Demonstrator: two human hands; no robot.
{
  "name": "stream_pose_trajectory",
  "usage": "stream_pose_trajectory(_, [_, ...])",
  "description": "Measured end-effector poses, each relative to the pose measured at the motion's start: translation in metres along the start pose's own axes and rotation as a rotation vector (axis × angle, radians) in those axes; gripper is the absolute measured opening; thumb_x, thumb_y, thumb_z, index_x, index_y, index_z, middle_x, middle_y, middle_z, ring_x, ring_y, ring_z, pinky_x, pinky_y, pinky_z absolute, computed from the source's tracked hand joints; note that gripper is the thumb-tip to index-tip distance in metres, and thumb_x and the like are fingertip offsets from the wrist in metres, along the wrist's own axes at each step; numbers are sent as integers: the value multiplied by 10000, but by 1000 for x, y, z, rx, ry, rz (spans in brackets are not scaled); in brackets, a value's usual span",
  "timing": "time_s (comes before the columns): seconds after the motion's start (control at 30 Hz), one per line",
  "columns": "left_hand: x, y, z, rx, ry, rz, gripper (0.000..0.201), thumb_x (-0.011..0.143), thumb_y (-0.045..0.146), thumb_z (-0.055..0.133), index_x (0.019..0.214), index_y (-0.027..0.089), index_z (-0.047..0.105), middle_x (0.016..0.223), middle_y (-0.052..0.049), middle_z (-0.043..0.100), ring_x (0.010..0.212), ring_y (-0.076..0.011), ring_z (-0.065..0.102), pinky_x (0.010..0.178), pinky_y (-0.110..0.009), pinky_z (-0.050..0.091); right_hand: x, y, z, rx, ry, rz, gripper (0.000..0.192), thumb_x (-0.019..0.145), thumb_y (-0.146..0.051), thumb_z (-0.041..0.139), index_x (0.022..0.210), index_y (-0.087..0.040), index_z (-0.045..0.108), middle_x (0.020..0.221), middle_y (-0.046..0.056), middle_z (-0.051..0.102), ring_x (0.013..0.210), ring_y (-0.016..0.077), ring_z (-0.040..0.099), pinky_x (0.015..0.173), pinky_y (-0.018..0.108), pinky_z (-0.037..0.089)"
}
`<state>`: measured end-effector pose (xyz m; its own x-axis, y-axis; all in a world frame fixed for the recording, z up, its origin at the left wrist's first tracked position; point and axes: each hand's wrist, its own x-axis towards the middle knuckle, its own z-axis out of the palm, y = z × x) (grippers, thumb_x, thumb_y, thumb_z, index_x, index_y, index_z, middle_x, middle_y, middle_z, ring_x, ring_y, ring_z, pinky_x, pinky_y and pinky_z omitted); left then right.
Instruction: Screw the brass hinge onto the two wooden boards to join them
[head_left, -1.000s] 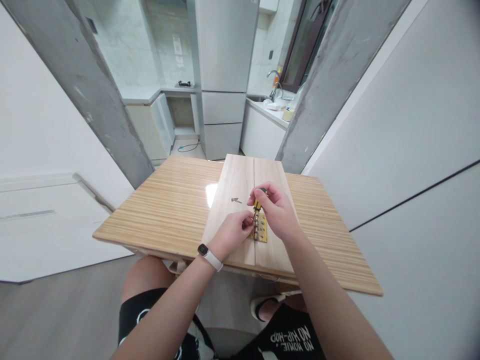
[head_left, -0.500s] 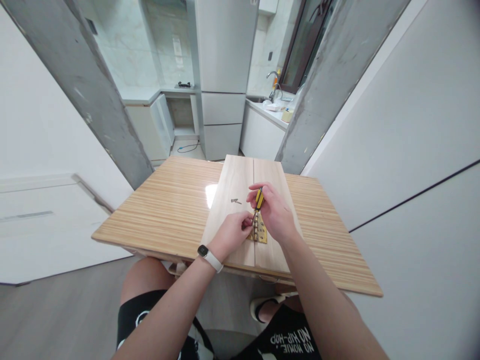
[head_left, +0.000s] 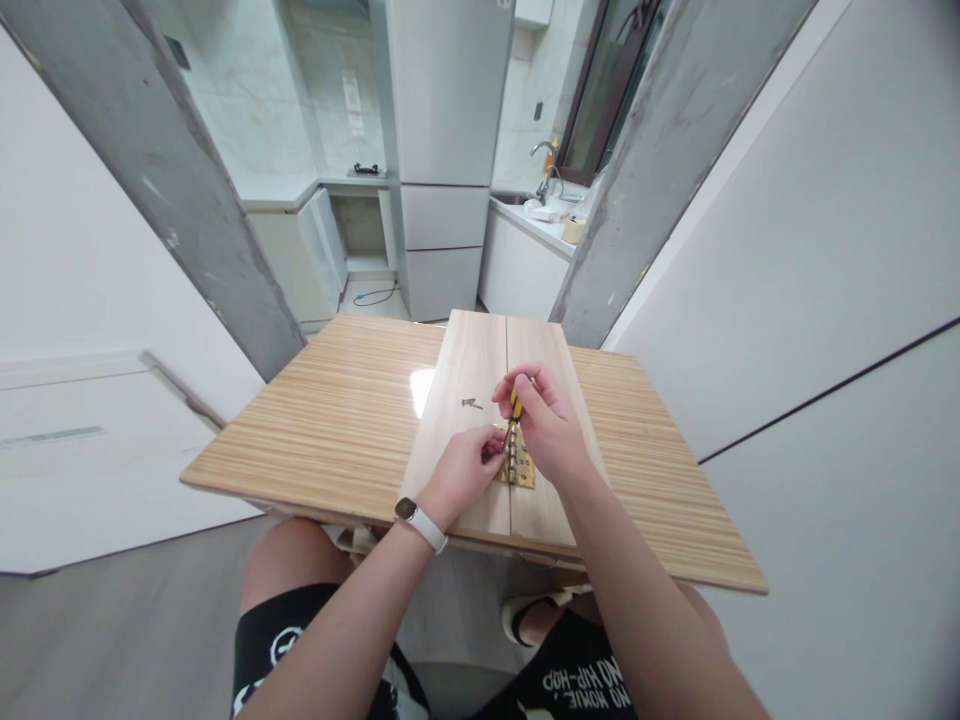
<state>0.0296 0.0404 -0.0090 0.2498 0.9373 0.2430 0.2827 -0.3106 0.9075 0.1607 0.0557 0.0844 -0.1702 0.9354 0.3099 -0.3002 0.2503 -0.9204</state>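
Observation:
My right hand (head_left: 553, 425) is closed around the handle of a yellow and black screwdriver (head_left: 517, 402), whose shaft points down at the left side of a brass-coloured hinge (head_left: 527, 472). The hinge lies across the seam between two pale wooden boards (head_left: 477, 345), its knuckle running along the gap. Pinched fingers of my left hand (head_left: 469, 468) are by the screwdriver's tip, over the hinge's left leaf and hiding most of it. What they hold is too small and covered to tell. Several loose screws (head_left: 471, 403) rest on the left board, beyond my left hand.
Beneath the boards is a wood-grain table (head_left: 337, 410) with a corner jutting out on each side. My legs are under its near edge. Beyond it stand a fridge (head_left: 442, 120) and a counter with a sink (head_left: 512, 198). White panels flank both sides.
My right hand's fingers have shifted and curled round the screwdriver handle, covering more of its top. My left hand has stayed nearly in place; the hinge, boards and loose screws lie as before.

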Motion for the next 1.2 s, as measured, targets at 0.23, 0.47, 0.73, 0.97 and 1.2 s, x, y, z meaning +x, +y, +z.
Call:
stream_pose_trajectory(0.23, [-2, 0, 1, 12, 14, 29, 222, 884, 62, 636, 1020, 196, 748, 942, -33, 780, 850, -169, 712, 810, -268, 553, -4, -1, -4, 10, -22, 32, 258, 1017, -485, 630, 1052, -239, 697, 915, 32, 686, 822, 173, 598, 768, 327, 489])
stream_pose_trajectory(0.47, [-2, -1, 0, 6, -4, 11, 218, 898, 80, 628, 1051, 193, 735, 963, -40, 780, 874, -175, 717, 809, -268, 558, -6, 1, -1, 10, 47, -16, 293, 925, -439, 771, 981, -265, 542, 887, -13, 714, 814, 173, 671, 814, 353, 527])
stream_pose_trajectory(0.73, [-3, 0, 0, -49, 7, 3, 203, 890, 60, 634, 1019, 181, 734, 967, -42, 787, 867, -168, 725, 828, -276, 563, -11, -3, 1, -32, -69, -9, 236, 1031, -498, 615, 1054, -263, 606, 917, 24, 714, 718, 157, 534, 651, 310, 436])
stream_pose_trajectory(0.97, [-3, 1, -1, -41, 40, -32, 216, 862, 57, 670, 1038, 169, 725, 905, -33, 759, 824, -160, 712, 776, -257, 559, -12, -5, -1, -72, -73, 8, 368, 1037, -590, 545, 985, -247, 668, 865, 38, 669, 725, 179, 519, 663, 329, 431])
stream_pose_trajectory(1.2, [-2, 0, -1, -40, 40, -32, 224, 864, 54, 663, 1037, 181, 728, 894, -22, 763, 826, -161, 711, 796, -272, 562, -12, -2, 1, -99, -62, 23, 363, 1007, -607, 591, 1043, -266, 710, 856, 31, 651, 791, 191, 560, 702, 326, 455])
